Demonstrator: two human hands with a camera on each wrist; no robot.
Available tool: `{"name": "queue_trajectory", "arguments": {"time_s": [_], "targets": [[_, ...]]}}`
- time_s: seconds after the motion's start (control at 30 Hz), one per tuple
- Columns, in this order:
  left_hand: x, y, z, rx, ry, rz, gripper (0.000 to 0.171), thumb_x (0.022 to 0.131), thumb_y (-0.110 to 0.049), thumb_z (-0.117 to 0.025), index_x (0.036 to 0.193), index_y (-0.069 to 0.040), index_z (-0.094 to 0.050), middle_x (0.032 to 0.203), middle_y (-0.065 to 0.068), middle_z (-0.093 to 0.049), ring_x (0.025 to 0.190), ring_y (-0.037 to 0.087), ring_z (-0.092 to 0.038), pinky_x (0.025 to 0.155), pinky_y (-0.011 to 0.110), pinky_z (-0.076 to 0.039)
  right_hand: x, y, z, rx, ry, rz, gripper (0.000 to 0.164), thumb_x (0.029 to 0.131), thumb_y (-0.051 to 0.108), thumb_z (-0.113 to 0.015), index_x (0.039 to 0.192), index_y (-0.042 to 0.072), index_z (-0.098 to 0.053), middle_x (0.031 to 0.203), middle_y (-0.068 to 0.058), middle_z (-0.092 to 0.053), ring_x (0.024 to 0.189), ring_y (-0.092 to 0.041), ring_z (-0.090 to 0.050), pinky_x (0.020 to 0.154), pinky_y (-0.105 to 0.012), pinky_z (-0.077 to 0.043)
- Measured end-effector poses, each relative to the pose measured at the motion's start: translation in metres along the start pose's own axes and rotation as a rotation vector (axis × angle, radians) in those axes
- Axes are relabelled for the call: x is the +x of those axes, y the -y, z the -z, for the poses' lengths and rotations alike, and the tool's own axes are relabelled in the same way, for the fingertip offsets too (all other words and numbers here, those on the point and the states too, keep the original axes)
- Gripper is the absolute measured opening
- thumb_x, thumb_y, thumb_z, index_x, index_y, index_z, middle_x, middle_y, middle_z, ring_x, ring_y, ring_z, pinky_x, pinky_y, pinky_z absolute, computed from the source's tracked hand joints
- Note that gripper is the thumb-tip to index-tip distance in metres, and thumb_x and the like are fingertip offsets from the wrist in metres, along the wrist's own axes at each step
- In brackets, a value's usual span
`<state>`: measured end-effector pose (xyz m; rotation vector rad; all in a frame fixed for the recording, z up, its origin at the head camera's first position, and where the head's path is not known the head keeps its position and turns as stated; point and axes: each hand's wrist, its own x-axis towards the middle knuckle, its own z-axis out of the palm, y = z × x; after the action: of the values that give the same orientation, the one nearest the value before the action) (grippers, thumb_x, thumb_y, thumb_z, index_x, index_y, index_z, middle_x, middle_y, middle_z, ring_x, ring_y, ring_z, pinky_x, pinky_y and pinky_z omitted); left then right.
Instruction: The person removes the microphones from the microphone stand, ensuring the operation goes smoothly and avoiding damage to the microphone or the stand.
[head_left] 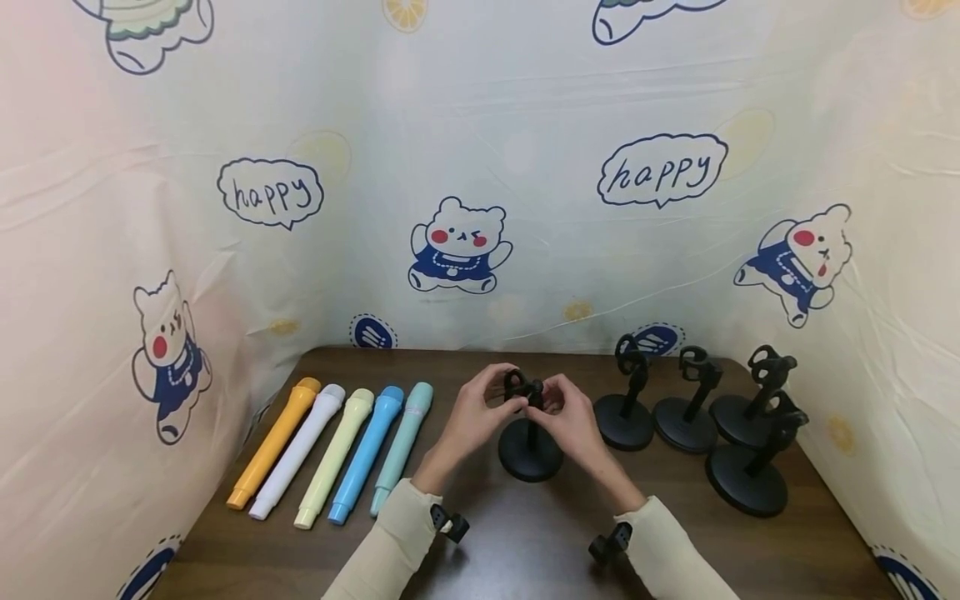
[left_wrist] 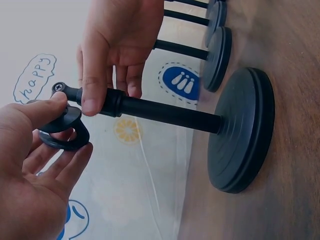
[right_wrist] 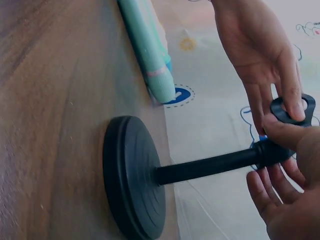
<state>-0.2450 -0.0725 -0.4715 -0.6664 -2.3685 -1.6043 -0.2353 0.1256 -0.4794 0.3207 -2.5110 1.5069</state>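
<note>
A black desktop microphone stand point(head_left: 530, 457) stands upright on its round base between both hands. My left hand point(head_left: 474, 418) pinches the ring-shaped clip point(left_wrist: 80, 134) at its top, with the thumb on one side and fingers on the other. The right hand point(head_left: 576, 423) grips the collar point(left_wrist: 114, 102) at the top of the pole, just below the clip's screw joint point(left_wrist: 59, 87). In the right wrist view the base point(right_wrist: 131, 177) sits on the table, and the bare pole point(right_wrist: 207, 167) runs up to the right fingers.
Left on the brown table point(head_left: 517, 550) lies a slanted row of microphone-shaped sticks: orange point(head_left: 272, 447), white point(head_left: 297, 452), pale yellow point(head_left: 334, 458), blue point(head_left: 367, 454) and teal point(head_left: 402, 448). Several more black stands point(head_left: 686, 425) are grouped at the right. A printed curtain point(head_left: 525, 167) surrounds the table's back and sides.
</note>
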Motion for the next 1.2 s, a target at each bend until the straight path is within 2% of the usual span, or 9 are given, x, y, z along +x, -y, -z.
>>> {"name": "queue_trajectory", "arguments": {"time_s": [0.13, 0.27, 0.37, 0.47, 0.67, 0.97, 1.2], "targets": [[0.0, 0.001, 0.001, -0.007, 0.006, 0.0, 0.049, 0.096, -0.018, -0.081, 0.14, -0.012, -0.063, 0.127, 0.006, -0.071, 0.124, 0.023, -0.07, 0.105, 0.044, -0.059, 0.003, -0.002, 0.009, 0.047, 0.129, 0.012, 0.037, 0.093, 0.018, -0.085, 0.123, 0.013, -0.065, 0.113, -0.007, -0.072, 0.106, -0.021, -0.071, 0.095, -0.038, -0.061], [0.0, 0.003, 0.001, -0.006, 0.013, 0.005, 0.05, 0.096, -0.019, -0.081, 0.142, -0.01, -0.062, 0.128, 0.005, -0.071, 0.125, 0.023, -0.069, 0.106, 0.045, -0.059, 0.007, -0.004, 0.019, 0.083, 0.255, 0.025, 0.041, 0.098, 0.019, -0.079, 0.137, 0.013, -0.065, 0.129, -0.01, -0.073, 0.122, -0.029, -0.07, 0.108, -0.051, -0.056], [-0.001, 0.004, 0.0, -0.008, 0.015, 0.013, 0.05, 0.096, -0.019, -0.081, 0.141, -0.012, -0.063, 0.129, 0.004, -0.071, 0.126, 0.022, -0.069, 0.106, 0.044, -0.059, 0.009, -0.006, 0.025, 0.101, 0.329, 0.036, 0.042, 0.101, 0.019, -0.075, 0.141, 0.013, -0.065, 0.136, -0.011, -0.072, 0.128, -0.03, -0.069, 0.111, -0.055, -0.054], [-0.001, 0.003, 0.0, -0.012, 0.016, 0.016, 0.049, 0.095, -0.019, -0.081, 0.141, -0.014, -0.063, 0.129, 0.005, -0.071, 0.126, 0.022, -0.069, 0.106, 0.043, -0.059, 0.01, -0.007, 0.028, 0.111, 0.36, 0.06, 0.038, 0.103, 0.018, -0.073, 0.14, 0.013, -0.068, 0.136, -0.01, -0.073, 0.127, -0.028, -0.071, 0.111, -0.054, -0.054], [-0.001, 0.002, 0.0, -0.019, 0.009, 0.012, 0.049, 0.095, -0.018, -0.082, 0.14, -0.015, -0.064, 0.127, 0.004, -0.072, 0.124, 0.023, -0.07, 0.106, 0.044, -0.059, 0.009, -0.012, 0.024, 0.123, 0.294, 0.098, 0.035, 0.1, 0.016, -0.075, 0.135, 0.01, -0.072, 0.129, -0.012, -0.076, 0.12, -0.028, -0.073, 0.105, -0.049, -0.058], [0.0, 0.002, 0.001, -0.015, 0.008, 0.014, 0.048, 0.095, -0.015, -0.081, 0.139, -0.016, -0.064, 0.126, 0.005, -0.072, 0.124, 0.023, -0.07, 0.106, 0.045, -0.059, 0.005, -0.012, 0.016, 0.134, 0.17, 0.076, 0.035, 0.095, 0.015, -0.081, 0.129, 0.01, -0.076, 0.122, -0.013, -0.079, 0.115, -0.029, -0.076, 0.097, -0.039, -0.063], [0.0, 0.004, 0.002, -0.035, 0.03, 0.011, 0.048, 0.096, -0.018, -0.08, 0.141, -0.01, -0.062, 0.13, 0.018, -0.07, 0.128, 0.034, -0.068, 0.108, 0.048, -0.057, 0.004, -0.012, 0.013, 0.142, 0.121, 0.052, 0.037, 0.09, 0.015, -0.086, 0.125, 0.01, -0.078, 0.118, -0.013, -0.08, 0.111, -0.028, -0.078, 0.093, -0.035, -0.064]]}}
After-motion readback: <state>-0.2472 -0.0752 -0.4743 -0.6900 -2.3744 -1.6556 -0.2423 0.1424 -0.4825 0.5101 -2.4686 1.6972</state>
